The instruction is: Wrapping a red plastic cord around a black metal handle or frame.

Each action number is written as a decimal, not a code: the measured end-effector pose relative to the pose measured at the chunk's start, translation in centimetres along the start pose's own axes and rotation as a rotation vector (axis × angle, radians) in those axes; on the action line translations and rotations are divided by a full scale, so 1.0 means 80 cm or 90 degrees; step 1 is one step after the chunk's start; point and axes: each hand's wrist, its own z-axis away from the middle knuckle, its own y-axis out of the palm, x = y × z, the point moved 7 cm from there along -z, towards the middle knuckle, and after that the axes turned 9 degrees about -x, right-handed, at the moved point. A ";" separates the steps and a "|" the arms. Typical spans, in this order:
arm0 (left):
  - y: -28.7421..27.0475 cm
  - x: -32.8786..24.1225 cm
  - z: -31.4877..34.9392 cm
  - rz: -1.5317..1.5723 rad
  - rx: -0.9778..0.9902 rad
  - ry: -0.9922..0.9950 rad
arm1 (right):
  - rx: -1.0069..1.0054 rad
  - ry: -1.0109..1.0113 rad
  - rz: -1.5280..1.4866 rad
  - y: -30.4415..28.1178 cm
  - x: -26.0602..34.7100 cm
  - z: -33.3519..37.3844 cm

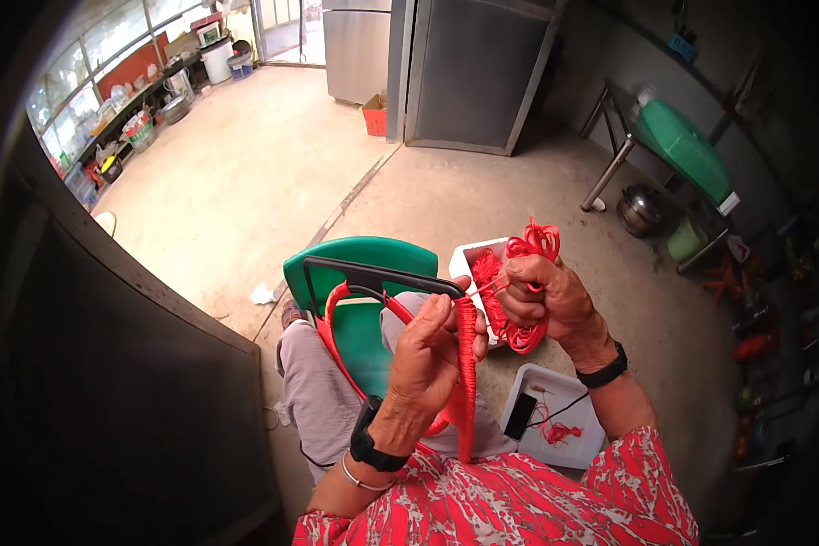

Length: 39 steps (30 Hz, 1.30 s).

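Observation:
A long black frame part lies across my lap, joined to curved bands wound in red cord. My left hand is closed around the red-wrapped band, close to the black part's right end. My right hand is a fist around a looped bundle of red cord, whose loops stick out above and below the fingers. A short taut length of cord runs from that fist to the top of the wrapped band. My left palm and fingers hide part of the band.
A green chair stands in front of my knees. Beside it sits a white box with more red cord. A white tray holds a black phone-like object and cord scraps. A dark panel rises at left; a metal-legged table stands far right.

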 end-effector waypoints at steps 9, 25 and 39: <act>-0.014 0.012 0.010 -0.011 -0.047 -0.008 | -0.024 -0.050 0.057 0.018 -0.005 0.007; -0.011 -0.004 0.015 -0.073 -0.057 0.038 | -0.055 -0.077 0.065 0.011 -0.022 0.018; -0.013 0.004 0.022 -0.103 -0.077 0.079 | -0.001 0.019 0.163 -0.043 -0.040 -0.021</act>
